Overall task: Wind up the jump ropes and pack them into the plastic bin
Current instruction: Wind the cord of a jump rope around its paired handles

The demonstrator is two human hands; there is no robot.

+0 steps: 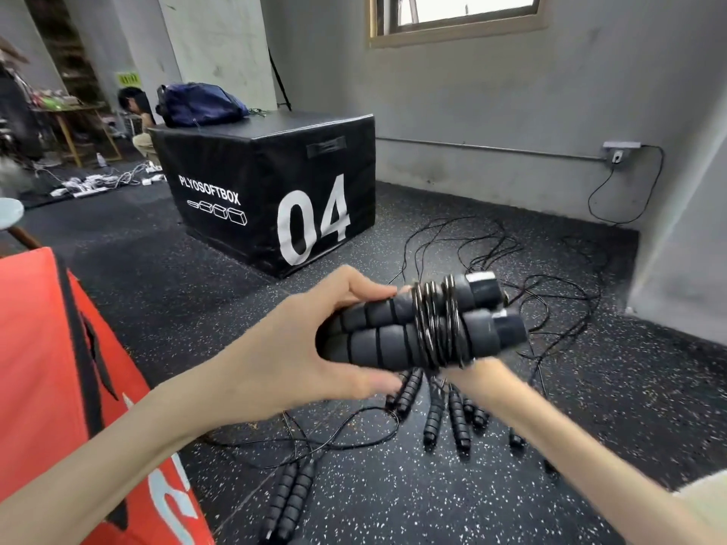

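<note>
My left hand [307, 340] grips the two black foam handles of a jump rope [397, 332], held side by side in front of me. Thin black cord is wound in several turns around the handles near their right end. My right hand [464, 371] is mostly hidden under the bundle, with only the wrist and a bit of the hand showing beneath the coils. On the floor below lie several other jump ropes [452, 418] with black handles and tangled cords [491, 253]. No plastic bin is in view.
A black plyo box marked 04 [275, 190] stands ahead, a blue bag [200, 104] on top. A red soft box [59, 387] is at my left. A person sits at the back left beside cables on the floor. Grey walls close the right side.
</note>
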